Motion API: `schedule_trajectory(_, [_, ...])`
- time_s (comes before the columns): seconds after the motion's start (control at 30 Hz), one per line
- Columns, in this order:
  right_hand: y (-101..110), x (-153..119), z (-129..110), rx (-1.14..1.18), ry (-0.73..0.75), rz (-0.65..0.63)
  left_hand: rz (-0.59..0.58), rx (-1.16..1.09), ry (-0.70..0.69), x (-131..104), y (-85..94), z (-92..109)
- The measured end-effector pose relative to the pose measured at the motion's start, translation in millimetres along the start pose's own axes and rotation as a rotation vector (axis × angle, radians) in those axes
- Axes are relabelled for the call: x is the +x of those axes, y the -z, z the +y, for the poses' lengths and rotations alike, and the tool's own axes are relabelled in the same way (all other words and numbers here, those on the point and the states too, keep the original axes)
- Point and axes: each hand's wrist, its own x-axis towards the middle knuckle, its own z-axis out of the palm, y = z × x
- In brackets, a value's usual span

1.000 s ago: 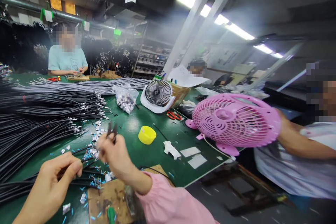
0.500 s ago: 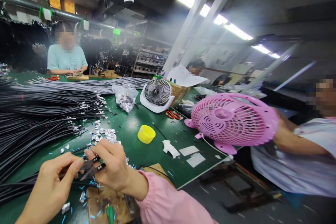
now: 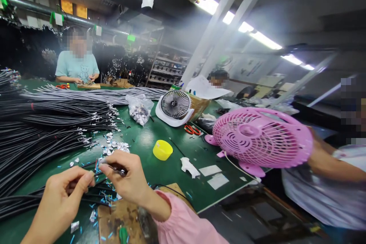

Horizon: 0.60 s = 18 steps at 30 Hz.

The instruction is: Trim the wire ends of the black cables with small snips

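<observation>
My left hand (image 3: pixel 64 194) is closed in a pinch, thumb against forefinger, on what looks like a black cable mostly hidden by the fingers. Just right of it, my right hand (image 3: pixel 127 175) curls around a small black-and-metal hand tool (image 3: pixel 122 171), largely covered by the fingers. The right thumb and forefinger also meet at a small whitish bit. Below and between the hands run black cables (image 3: pixel 31 196), with blue wire scraps and a wooden board (image 3: pixel 110 221) with a green-handled tool (image 3: pixel 123 234) on it. Foil scraps (image 3: pixel 121 146) lie beyond the right hand.
Bundled black cables (image 3: pixel 57 122) and grey cables (image 3: pixel 85 95) cover the table's left. Beyond my hands stand a yellow ring (image 3: pixel 162 150), a plastic bag (image 3: pixel 139 108), a white fan (image 3: pixel 175 105), orange scissors (image 3: pixel 192 130) and a pink fan (image 3: pixel 260 137). Other people sit around.
My right hand has turned, hiding the tool's blade that showed between the hands. Its thumb and forefinger now meet higher up. The left hand keeps its pinch; the whole view has shifted slightly.
</observation>
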Motion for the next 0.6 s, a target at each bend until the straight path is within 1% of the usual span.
schedule_trajectory(0.07, [-1.6,-2.8,4.1,-0.028,-0.051,0.018,0.003,-0.016,0.019,-0.9,-1.0,-1.2])
schedule_trajectory(0.13, [-2.4,-3.6,6.2,-0.053,-0.039,0.01,0.017,-0.017,0.038,-1.9,-1.7,-2.8])
schedule_trajectory(0.2, [-2.5,-3.8,5.8,-0.107,0.055,-0.008,0.042,-0.015,0.045,-3.2,-3.0,-5.0])
schedule_trajectory(0.3, [-1.5,-5.8,2.2,-0.239,0.226,0.021,0.079,-0.005,0.034,-3.1,-4.8,-9.7])
schedule_trajectory(0.37, [0.2,-7.2,-0.5,-0.304,0.286,0.01,0.079,0.03,-0.023,-0.1,-3.7,-12.4])
schedule_trajectory(0.43, [2.9,-7.3,-2.3,-0.338,0.31,-0.053,0.047,0.096,-0.14,5.5,0.6,-12.0])
schedule_trajectory(0.5, [6.0,-6.5,-2.9,-0.311,0.308,-0.113,-0.02,0.185,-0.268,12.3,7.6,-7.1])
schedule_trajectory(0.53, [7.1,-6.2,-2.6,-0.235,0.275,-0.142,-0.073,0.238,-0.303,15.5,11.5,-3.2])
schedule_trajectory(0.6, [7.4,-6.5,-1.4,-0.002,0.152,-0.192,-0.201,0.287,-0.389,20.2,18.0,5.5])
